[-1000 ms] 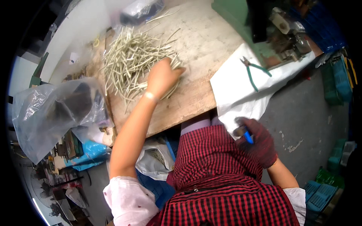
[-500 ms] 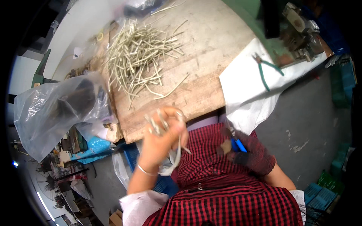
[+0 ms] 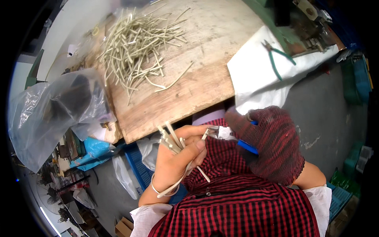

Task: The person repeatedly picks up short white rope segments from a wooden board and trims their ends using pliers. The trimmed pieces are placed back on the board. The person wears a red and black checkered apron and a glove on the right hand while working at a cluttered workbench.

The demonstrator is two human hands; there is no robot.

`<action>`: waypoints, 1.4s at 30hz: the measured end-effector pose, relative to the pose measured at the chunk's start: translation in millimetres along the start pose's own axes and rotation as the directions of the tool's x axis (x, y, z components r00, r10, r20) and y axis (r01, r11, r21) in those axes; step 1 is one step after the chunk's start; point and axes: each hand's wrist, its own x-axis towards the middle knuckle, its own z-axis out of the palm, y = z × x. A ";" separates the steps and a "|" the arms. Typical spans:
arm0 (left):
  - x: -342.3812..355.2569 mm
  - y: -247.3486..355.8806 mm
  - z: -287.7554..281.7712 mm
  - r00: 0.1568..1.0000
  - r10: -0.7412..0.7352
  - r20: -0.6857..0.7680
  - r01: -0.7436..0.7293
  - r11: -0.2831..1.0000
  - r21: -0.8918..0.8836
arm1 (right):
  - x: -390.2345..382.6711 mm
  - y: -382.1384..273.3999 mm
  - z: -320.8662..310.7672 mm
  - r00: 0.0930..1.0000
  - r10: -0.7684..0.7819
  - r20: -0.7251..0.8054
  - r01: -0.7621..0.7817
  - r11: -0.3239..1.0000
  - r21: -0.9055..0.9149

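Note:
My bare left hand (image 3: 179,152) is closed around several pale tubes (image 3: 170,136), their ends sticking up past the fingers and down below the palm. Between thumb and forefinger it pinches one tube whose tip meets the jaws of a pair of blue-handled pliers (image 3: 248,147). A dark red and black knitted glove covers my right hand (image 3: 272,146), which grips those pliers; a white wrap shows near their jaws. Whether the jaws bite the tube cannot be made out. Beyond my hands, a loose heap of similar tubes (image 3: 134,47) lies on the wooden table (image 3: 205,75).
Green-handled pliers (image 3: 275,59) lie on a white sheet (image 3: 252,71) at the table's right. A clear plastic bag (image 3: 47,114) bulges at the left edge. Below the table's left corner stands a blue crate (image 3: 138,162). Metal machine parts (image 3: 316,23) sit at the upper right.
My right hand has come up and left with the blue-handled pliers, so their jaws now meet a tube tip at my left fingers. My left hand has shifted slightly downward and right.

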 end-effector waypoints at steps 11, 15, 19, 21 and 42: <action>10.7 31.7 -5.4 0.859 -0.437 0.266 0.382 0.894 0.236 | -4.3 49.0 -10.6 0.902 -0.428 0.061 0.422 0.842 -0.337; 13.8 40.4 3.3 0.841 -0.472 0.265 0.358 0.853 0.380 | -0.1 49.7 -15.0 0.871 -0.492 0.004 0.448 0.790 -0.419; 12.6 39.1 4.0 0.845 -0.466 0.263 0.297 0.817 0.495 | -0.6 48.2 -19.2 0.873 -0.485 0.044 0.462 0.797 -0.389; 11.5 38.7 9.1 0.875 -0.427 0.229 0.277 0.829 0.486 | -1.9 47.6 -19.2 0.880 -0.468 0.082 0.463 0.807 -0.366; 8.2 9.3 5.0 0.841 -0.347 0.415 0.323 0.937 0.129 | -42.8 63.6 23.0 0.989 -0.140 0.045 0.121 0.948 0.294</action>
